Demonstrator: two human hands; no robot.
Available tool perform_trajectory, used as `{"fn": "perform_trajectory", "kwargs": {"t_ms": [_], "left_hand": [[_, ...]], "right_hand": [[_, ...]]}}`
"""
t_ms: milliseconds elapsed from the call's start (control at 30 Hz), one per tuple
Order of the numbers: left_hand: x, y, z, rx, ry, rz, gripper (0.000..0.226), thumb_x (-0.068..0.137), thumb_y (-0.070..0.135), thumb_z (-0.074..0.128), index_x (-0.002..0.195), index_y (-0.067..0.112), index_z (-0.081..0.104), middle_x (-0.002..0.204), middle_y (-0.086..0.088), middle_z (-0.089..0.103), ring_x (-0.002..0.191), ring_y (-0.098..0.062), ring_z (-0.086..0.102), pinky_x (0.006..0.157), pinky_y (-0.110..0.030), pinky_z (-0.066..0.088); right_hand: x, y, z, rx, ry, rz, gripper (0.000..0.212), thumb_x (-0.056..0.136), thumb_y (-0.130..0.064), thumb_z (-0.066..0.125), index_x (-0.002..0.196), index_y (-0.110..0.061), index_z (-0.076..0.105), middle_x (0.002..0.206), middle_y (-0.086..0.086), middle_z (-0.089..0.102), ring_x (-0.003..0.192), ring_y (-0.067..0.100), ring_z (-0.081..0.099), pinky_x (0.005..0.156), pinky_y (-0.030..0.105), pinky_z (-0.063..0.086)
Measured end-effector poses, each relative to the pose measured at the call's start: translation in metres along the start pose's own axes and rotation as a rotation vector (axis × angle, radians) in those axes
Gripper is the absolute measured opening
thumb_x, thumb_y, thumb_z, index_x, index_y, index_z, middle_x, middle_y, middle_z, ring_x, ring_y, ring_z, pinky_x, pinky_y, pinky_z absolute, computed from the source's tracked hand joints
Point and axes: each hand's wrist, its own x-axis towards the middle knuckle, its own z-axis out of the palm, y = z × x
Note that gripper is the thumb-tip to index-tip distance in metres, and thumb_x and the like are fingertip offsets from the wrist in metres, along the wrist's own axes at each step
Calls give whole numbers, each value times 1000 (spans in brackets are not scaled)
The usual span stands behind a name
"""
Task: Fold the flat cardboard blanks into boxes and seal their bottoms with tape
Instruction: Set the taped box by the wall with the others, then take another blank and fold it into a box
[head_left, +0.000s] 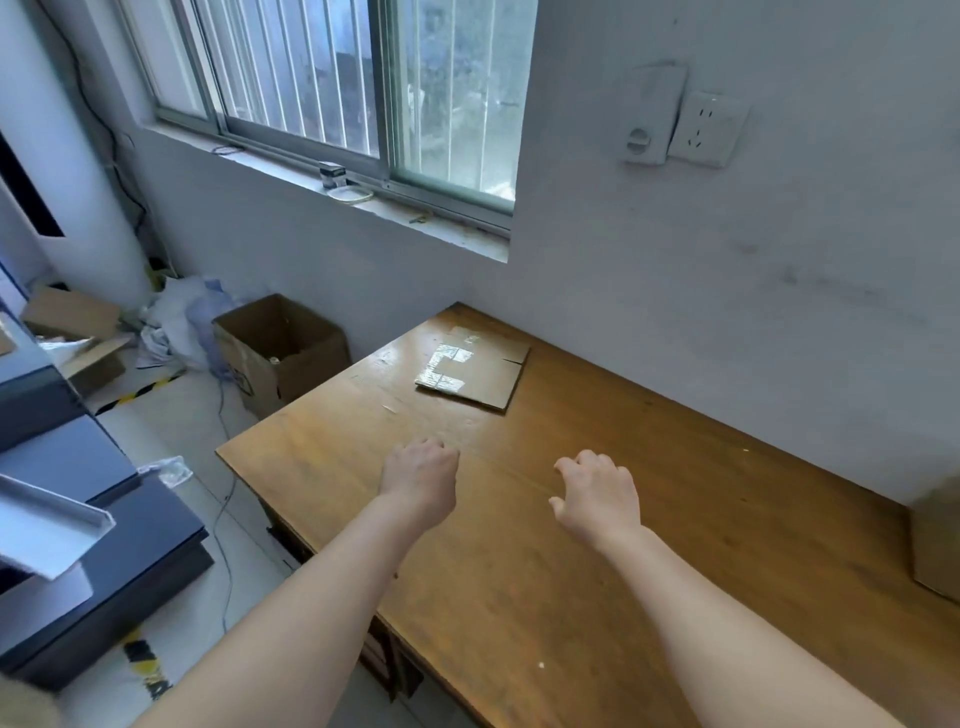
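A flat cardboard blank (483, 371) with shiny strips of clear tape on it lies near the far left corner of the wooden table (649, 519). My left hand (421, 480) hovers over the table in front of the blank, fingers loosely curled and holding nothing. My right hand (600, 499) hangs beside it to the right, fingers bent downward, also empty. Both hands are well short of the blank. No tape roll is in view.
An open cardboard box (283, 351) stands on the floor left of the table. Another cardboard box (937, 545) sits at the table's right edge, cut off by the frame. Dark cabinets (78, 519), scrap cardboard and cables crowd the floor at left. A wall rises behind the table.
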Motion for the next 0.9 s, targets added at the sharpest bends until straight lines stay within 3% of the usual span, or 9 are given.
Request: {"fn": "perform_trajectory", "kwargs": {"t_ms": [400, 800, 900], "left_hand": [[116, -71, 23, -47, -57, -109, 27, 94, 16, 48, 119, 18, 59, 123, -3, 58, 118, -24, 51, 91, -33, 42], [240, -122, 69, -155, -224, -77, 26, 94, 20, 50, 119, 18, 56, 121, -4, 54, 117, -24, 49, 93, -34, 41], [273, -130, 81, -230, -246, -72, 33, 93, 20, 52, 126, 18, 52, 130, -4, 49, 123, -25, 46, 95, -35, 41]], "right_hand": [[136, -33, 23, -10, -68, -13, 41, 96, -41, 54, 132, -22, 53, 126, 2, 55, 116, 21, 50, 97, 34, 43], [252, -55, 60, 23, -211, 141, 40, 96, -42, 53, 131, -21, 53, 122, 3, 56, 111, 22, 51, 95, 34, 44], [278, -61, 71, 66, -244, 214, 42, 96, -41, 54, 133, -20, 50, 123, 4, 57, 112, 23, 52, 94, 35, 45]]}}
